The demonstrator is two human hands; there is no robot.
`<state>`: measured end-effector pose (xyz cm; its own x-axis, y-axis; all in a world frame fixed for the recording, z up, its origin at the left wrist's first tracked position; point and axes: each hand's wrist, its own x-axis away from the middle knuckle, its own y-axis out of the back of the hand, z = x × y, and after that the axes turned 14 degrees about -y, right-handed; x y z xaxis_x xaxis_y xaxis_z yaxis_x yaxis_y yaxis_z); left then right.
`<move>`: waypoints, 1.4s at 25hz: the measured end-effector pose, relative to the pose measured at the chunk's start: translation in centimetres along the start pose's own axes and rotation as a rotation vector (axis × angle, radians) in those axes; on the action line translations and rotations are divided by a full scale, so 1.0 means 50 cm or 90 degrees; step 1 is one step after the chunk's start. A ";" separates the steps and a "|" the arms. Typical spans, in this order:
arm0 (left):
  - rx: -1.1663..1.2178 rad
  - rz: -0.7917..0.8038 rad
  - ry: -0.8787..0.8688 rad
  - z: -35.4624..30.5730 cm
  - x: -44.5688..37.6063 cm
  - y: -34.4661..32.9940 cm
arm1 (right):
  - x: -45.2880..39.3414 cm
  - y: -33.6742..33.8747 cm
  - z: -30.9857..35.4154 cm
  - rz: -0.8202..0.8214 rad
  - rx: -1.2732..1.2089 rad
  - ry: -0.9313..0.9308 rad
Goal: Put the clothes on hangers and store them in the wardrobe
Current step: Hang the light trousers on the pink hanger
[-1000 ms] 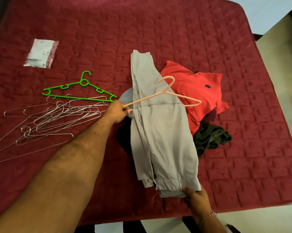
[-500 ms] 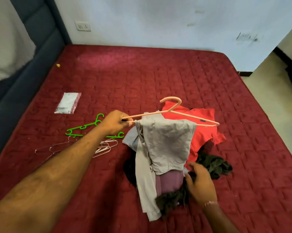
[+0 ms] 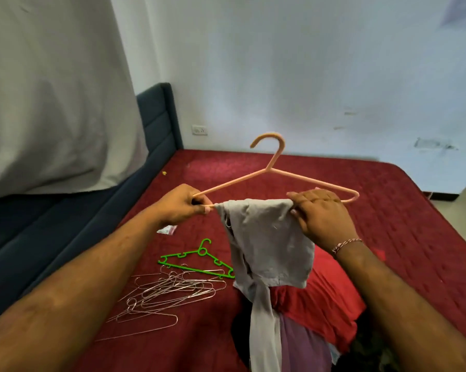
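Note:
A pink plastic hanger (image 3: 272, 162) is held up above the bed, hook upward. Grey trousers (image 3: 266, 242) hang folded over its bottom bar and trail down to the clothes pile. My left hand (image 3: 179, 204) grips the hanger's left corner. At the right end of the draped part, my right hand (image 3: 320, 213) pinches the grey cloth against the bar. Below lie a red shirt (image 3: 326, 296), a mauve garment (image 3: 299, 345) and dark clothing (image 3: 366, 353).
A green plastic hanger (image 3: 197, 260) and several thin wire hangers (image 3: 167, 294) lie on the red quilted bed (image 3: 387, 210). A small plastic packet (image 3: 167, 230) peeks out under my left wrist. A dark blue headboard (image 3: 156, 124) and a white cloth (image 3: 52, 89) stand left.
The hanger with the trousers has risen off the bed to chest height. My right hand left the clothes pile and took hold of the cloth at the bar. The view tilted up.

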<state>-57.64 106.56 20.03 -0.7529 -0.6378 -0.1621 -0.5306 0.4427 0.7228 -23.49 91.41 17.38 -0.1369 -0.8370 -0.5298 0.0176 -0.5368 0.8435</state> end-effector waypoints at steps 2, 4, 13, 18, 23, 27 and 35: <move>-0.014 0.002 0.006 -0.026 0.028 0.056 | -0.054 0.031 0.041 0.103 -0.006 -0.021; -0.048 -0.008 0.018 -0.036 0.049 0.103 | -0.086 0.049 0.086 0.140 -0.031 -0.037; -0.455 -0.510 -0.258 -0.063 0.184 0.151 | -0.183 0.081 0.313 0.312 -0.058 0.013; -0.457 -0.009 -0.116 0.022 0.208 0.164 | -0.183 0.076 0.452 0.264 -0.029 0.060; -0.476 0.056 -0.067 0.119 0.270 0.312 | -0.188 0.071 0.507 0.274 -0.036 0.059; -0.450 0.077 -0.041 0.142 0.285 0.365 | -0.200 0.069 0.563 0.254 -0.016 0.036; -0.530 -0.479 -0.234 0.083 0.432 0.371 | -0.213 0.071 0.657 0.270 -0.121 -0.002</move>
<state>-85.35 103.61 27.16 -0.4985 -0.2825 -0.8196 -0.5741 -0.6008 0.5562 -54.50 101.92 28.91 -0.0815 -0.9867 -0.1410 0.2533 -0.1573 0.9545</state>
